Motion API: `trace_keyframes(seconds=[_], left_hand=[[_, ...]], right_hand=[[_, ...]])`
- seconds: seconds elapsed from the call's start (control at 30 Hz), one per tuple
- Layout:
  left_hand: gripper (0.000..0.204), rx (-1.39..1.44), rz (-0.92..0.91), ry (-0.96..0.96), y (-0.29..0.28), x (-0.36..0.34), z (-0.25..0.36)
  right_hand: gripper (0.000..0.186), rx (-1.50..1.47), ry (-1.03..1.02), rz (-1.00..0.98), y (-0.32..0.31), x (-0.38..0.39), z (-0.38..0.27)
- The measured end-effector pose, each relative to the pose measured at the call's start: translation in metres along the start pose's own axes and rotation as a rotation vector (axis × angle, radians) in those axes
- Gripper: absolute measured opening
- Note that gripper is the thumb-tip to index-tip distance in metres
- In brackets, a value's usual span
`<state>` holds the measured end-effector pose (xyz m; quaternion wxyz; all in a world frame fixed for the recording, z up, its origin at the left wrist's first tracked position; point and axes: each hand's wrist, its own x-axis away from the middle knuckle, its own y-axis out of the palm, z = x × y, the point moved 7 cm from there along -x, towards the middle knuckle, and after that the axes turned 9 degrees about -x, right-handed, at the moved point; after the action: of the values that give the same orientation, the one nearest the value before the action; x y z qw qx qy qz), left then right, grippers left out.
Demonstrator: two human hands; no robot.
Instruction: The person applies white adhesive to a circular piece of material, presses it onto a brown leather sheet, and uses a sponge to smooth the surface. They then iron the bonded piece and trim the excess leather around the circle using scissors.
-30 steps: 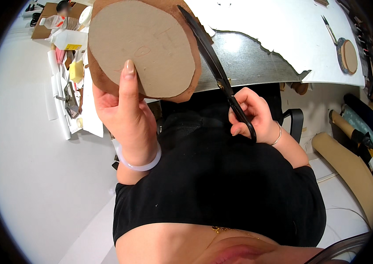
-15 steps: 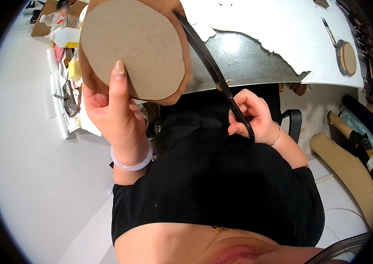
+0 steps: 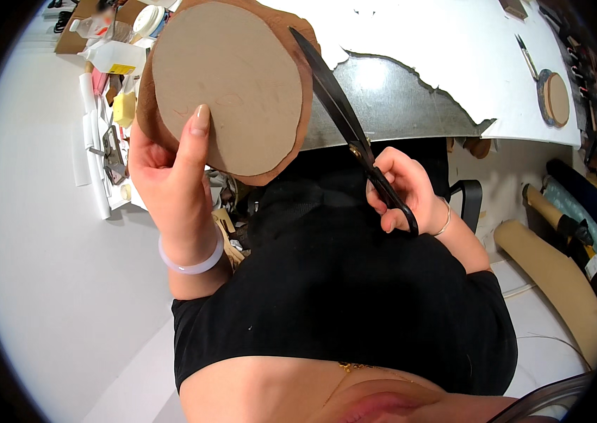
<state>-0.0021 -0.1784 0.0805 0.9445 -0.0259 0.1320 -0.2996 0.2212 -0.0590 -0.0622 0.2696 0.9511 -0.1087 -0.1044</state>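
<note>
Closest in is the person's black shirt [image 3: 347,303]. The right hand [image 3: 414,187] has its fingers in the handles of black scissors [image 3: 331,92], their tip over the right border of a brown sheet [image 3: 302,134]. The left hand [image 3: 178,169] grips that sheet and the round beige disc [image 3: 242,77] on it, thumb on top, raised at the table's near edge. The table [image 3: 453,42] is white, with a ragged-edged grey patch [image 3: 383,99] bared at the front. A tan roll [image 3: 555,271] lies to the right, below table level. Farther off, a brush [image 3: 527,60] lies at the right, a white bottle [image 3: 112,56] and cardboard box [image 3: 73,35] at the left, beside a pale wall [image 3: 30,211].
</note>
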Motion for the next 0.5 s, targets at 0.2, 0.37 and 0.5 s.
trace_keyframes(seconds=[0.2, 0.37, 0.5], left_hand=[[0.056, -0.003, -0.019, 0.005, 0.0001, -0.0005, 0.0013], [0.056, -0.088, -0.017, 0.005, -0.0024, -0.0009, 0.0018], [0.053, -0.051, 0.001, -0.002, -0.0022, -0.0024, 0.0015]], right_hand=[[0.063, 0.023, 0.000, 0.014, -0.0014, 0.0006, -0.0041], [0.059, 0.076, -0.007, 0.021, -0.0021, -0.0010, -0.0079], [0.057, 0.123, -0.026, 0.022, -0.0031, -0.0022, -0.0104]])
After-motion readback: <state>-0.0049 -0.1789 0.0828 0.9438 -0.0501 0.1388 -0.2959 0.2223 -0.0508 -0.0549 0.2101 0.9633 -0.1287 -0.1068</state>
